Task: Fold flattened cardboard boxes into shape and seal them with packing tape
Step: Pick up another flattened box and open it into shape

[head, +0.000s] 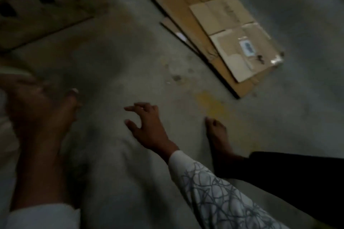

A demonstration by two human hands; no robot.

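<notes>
A stack of flattened cardboard boxes (221, 35) lies on the concrete floor at the upper right; the top one bears clear tape and a small white label. My right hand (147, 128) hovers over the bare floor in the middle, fingers spread, holding nothing, well short of the stack. My left hand (39, 117) is large, dark and blurred at the left, thumb stretched out. Its fingers reach a pale thing (13, 72) at the frame's left edge, and the blur hides whether they grip it. No tape roll is in view.
More cardboard with dark cut-out holes (37, 5) lies at the upper left. A bare foot (217, 135) and a dark trouser leg (288, 176) rest on the floor to the right of my right hand. A yellow stain (210, 102) marks the floor near the stack.
</notes>
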